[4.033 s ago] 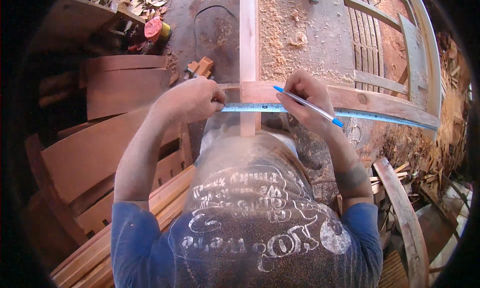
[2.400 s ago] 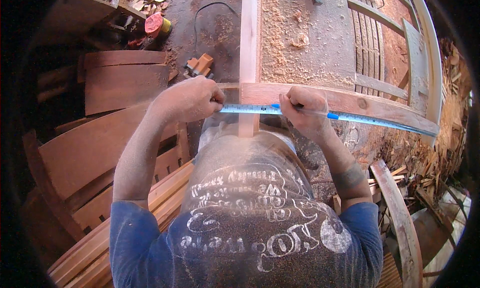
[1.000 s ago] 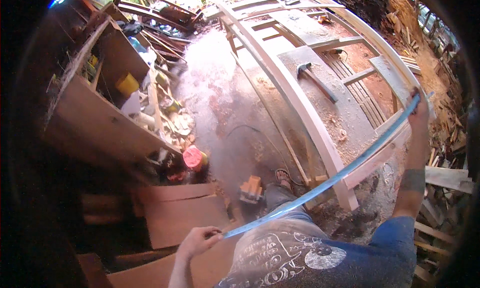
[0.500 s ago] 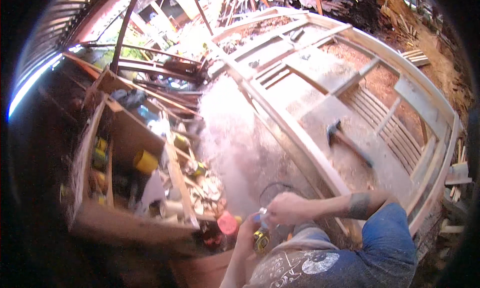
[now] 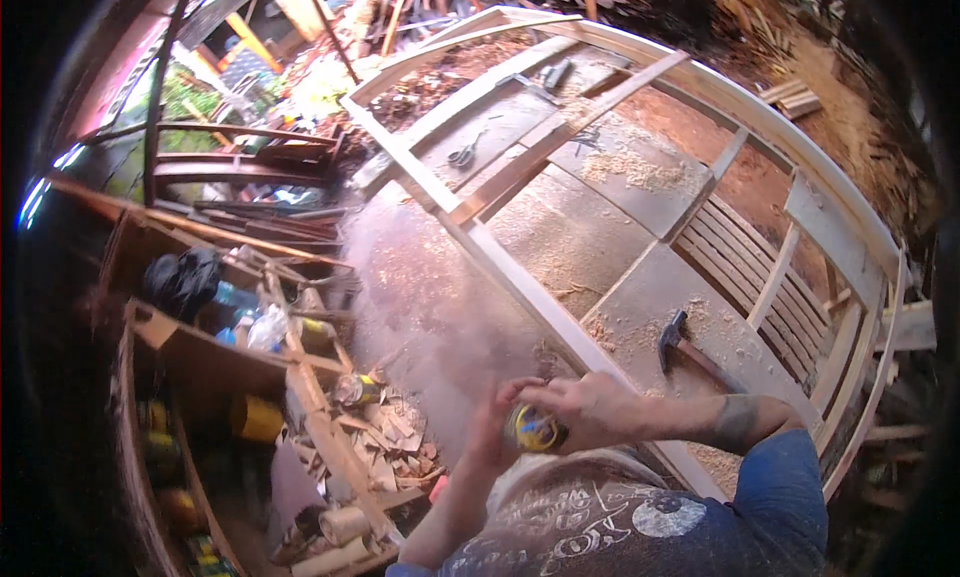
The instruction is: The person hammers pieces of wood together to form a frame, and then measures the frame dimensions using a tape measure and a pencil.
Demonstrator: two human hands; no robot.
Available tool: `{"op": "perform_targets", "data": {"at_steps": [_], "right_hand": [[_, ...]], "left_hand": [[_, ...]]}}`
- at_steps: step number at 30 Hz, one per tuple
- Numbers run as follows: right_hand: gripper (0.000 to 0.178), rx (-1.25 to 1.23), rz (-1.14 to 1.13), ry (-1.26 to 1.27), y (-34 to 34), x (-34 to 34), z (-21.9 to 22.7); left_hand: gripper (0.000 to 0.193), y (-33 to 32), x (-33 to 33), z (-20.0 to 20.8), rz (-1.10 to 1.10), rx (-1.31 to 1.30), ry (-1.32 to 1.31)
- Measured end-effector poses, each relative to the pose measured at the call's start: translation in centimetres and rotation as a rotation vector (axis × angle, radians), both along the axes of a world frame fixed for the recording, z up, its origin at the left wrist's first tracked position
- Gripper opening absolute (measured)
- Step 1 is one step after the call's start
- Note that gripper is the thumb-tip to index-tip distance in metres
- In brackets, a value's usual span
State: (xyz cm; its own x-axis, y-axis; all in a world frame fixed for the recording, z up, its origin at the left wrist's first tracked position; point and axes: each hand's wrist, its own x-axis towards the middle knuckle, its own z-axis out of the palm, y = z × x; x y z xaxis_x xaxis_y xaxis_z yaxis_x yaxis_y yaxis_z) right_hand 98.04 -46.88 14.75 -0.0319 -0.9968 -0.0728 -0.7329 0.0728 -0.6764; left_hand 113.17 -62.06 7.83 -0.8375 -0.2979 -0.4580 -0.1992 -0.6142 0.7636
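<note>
A round yellow-and-black tape measure [image 5: 540, 430] is held in front of my body, close to my shirt. My right hand [image 5: 590, 407] is closed over it from the right, fingers bent across its top. From the left, my left hand [image 5: 487, 432] closes against its other side; motion smears some of those fingers. The two hands meet at the fingertips. Beyond my right forearm a hammer [image 5: 690, 352] with a dark head lies on a board inside the wooden frame [image 5: 535, 302].
Scissors [image 5: 466, 155] and wood shavings [image 5: 640, 170] lie on the boards within the frame. At left stands a wooden crate [image 5: 205, 352] holding tins, with a black plastic bag [image 5: 183, 280] beside it. Wood offcuts [image 5: 390, 442] are heaped near my left arm.
My hands have risen from lower down, where they pinched a small white and blue thing above the tape measure. They now close around the tape measure. The view has shifted too.
</note>
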Motion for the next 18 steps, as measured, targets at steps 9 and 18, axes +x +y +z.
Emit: {"op": "perform_targets", "data": {"at_steps": [9, 18], "right_hand": [[0.084, 0.048, -1.255, 0.137, -4.2, -30.0, -12.9], [0.093, 0.469, -1.676, 0.164, -7.9, -49.9, -25.3]], "left_hand": [[0.034, -20.9, -14.3, -4.1, -0.176, -0.193, -0.087], [0.030, -36.3, -36.4, -1.5, -0.482, -0.578, 0.066]]}}
